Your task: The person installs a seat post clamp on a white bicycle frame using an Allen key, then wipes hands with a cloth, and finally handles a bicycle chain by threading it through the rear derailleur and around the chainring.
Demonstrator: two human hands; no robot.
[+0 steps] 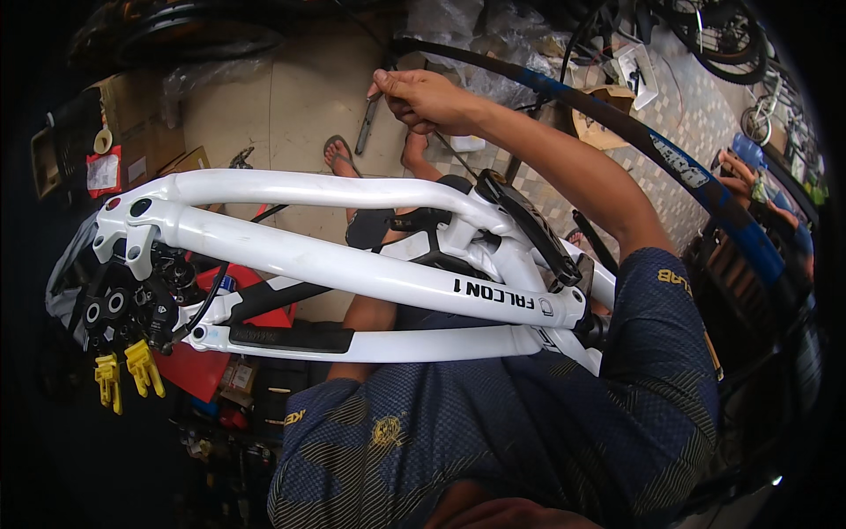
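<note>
A white bicycle frame [370, 264] lies across the view in front of my torso, with black lettering on its thick tube. Beyond its right part, my right hand [427, 99] is raised with fingers closed. From under that hand a thin dark rod or cable [456, 157] runs down to the black crank area [529, 225]; I cannot tell which it is. My left forearm [366, 317] passes behind the frame's tubes, which hide the left hand. Yellow plastic spacers [123, 375] sit in black brake calipers near the frame's left end.
A blue-and-black curved bar [608, 115] arches over the right side. Cardboard boxes [141, 123] stand at the far left. A grey hand tool [365, 125] lies on the tiled floor [300, 106]. Bicycles [723, 44] and another person [767, 189] are at the right.
</note>
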